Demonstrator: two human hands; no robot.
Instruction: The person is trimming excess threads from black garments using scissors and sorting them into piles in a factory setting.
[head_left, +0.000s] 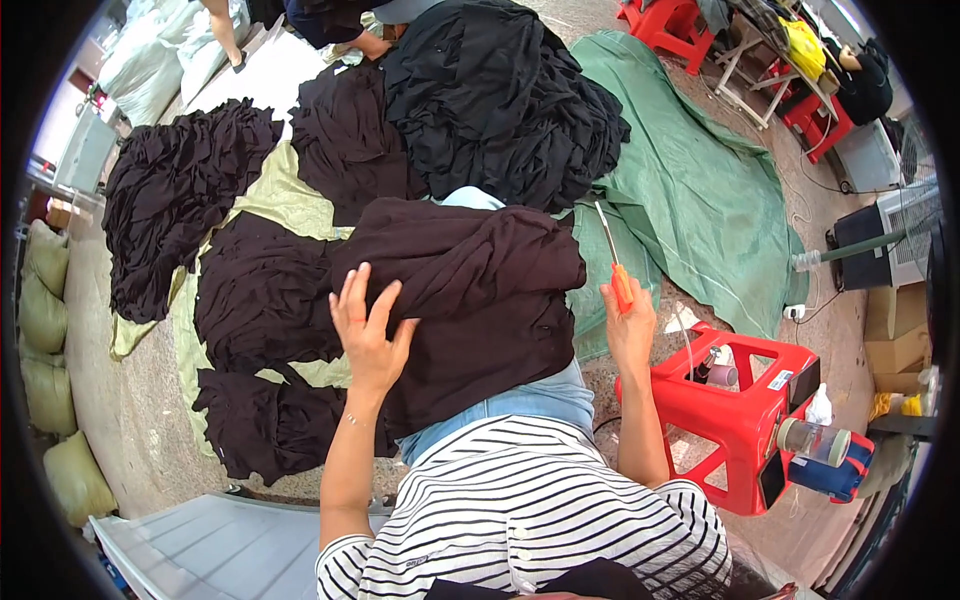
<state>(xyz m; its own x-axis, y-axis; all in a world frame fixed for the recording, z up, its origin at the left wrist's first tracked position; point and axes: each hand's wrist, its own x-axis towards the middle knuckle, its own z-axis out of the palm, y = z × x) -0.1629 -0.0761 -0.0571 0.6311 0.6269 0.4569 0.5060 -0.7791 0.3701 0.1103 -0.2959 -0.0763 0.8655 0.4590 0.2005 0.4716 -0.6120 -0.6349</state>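
Note:
Across my lap lies a dark brown piece of cloth (470, 255), folded over itself in a thick roll. My left hand (367, 325) rests on its left part, fingers spread and gripping nothing. To the right of the cloth, my right hand (630, 325) is closed round the handle of an orange-handled tool with a thin metal shaft (621, 284). The shaft points up and away from me, apart from the cloth. Its exact kind is hard to make out.
Piles of dark brown cloth (265, 290) lie left on yellowish sheeting (290, 195); a large black heap (490, 100) stands ahead. Right are a green tarp (700, 170) and a red stool (725, 400) with a clear jar (815, 440) beside it. Another person's hand (372, 45) shows at the far edge.

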